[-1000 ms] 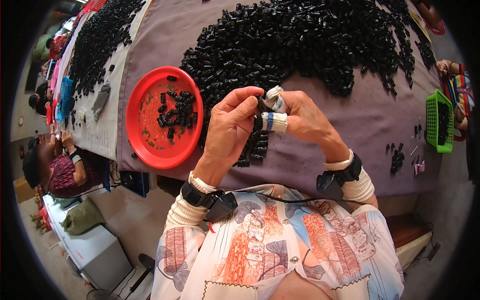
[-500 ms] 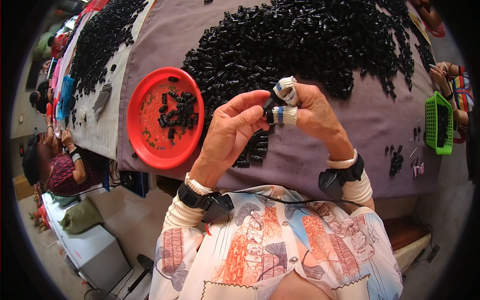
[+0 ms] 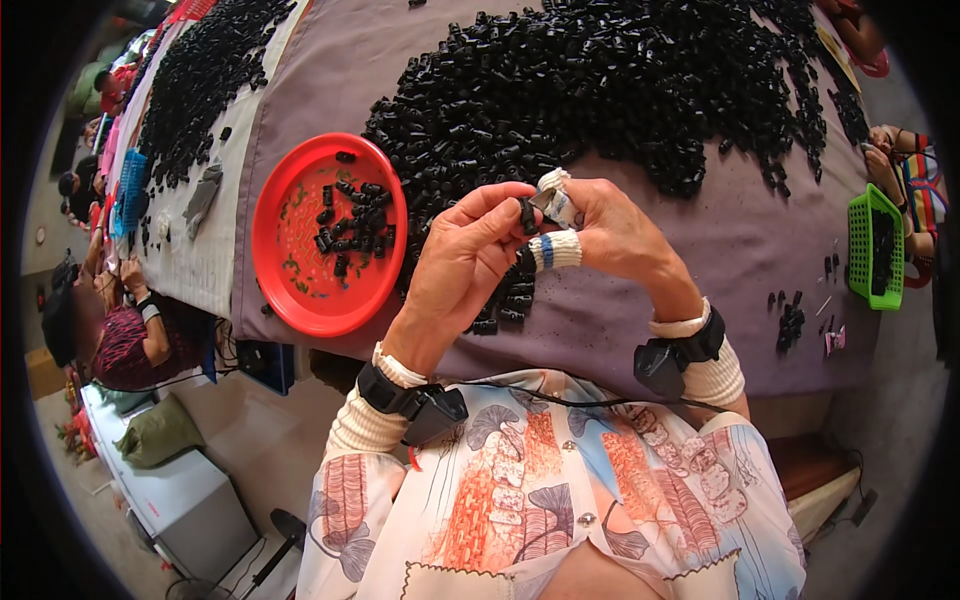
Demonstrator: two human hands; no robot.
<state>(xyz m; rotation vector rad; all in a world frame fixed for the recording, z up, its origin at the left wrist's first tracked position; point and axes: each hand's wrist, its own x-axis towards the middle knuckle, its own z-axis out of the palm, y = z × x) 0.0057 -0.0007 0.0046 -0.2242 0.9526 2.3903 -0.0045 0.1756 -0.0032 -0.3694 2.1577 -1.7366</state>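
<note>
My left hand (image 3: 458,262) pinches a small black cylindrical plastic part (image 3: 529,216) between thumb and fingers, above the near edge of a large heap of similar black parts (image 3: 590,90). Close against it, my right hand (image 3: 625,232) is closed, with white knitted sleeves (image 3: 556,250) striped in blue over the thumb and a finger. Its fingertips meet the part; whatever else lies inside that grip is hidden. Left of my hands, a round red plastic tray (image 3: 330,326) with a printed floral pattern bears several black parts. A short row of black parts (image 3: 515,300) lies just beneath my hands.
Mauve cloth (image 3: 600,345) covers the table. At its right edge stands a green basket (image 3: 862,250) of black parts, near a small loose group of parts (image 3: 790,322). Another heap (image 3: 190,100) lies on the left table, where a person (image 3: 135,335) sits. Another person's hands (image 3: 880,160) show at far right.
My right hand has shifted slightly left and its covered fingers have turned in closer to the left fingertips. The black part now shows more upright in my left pinch.
</note>
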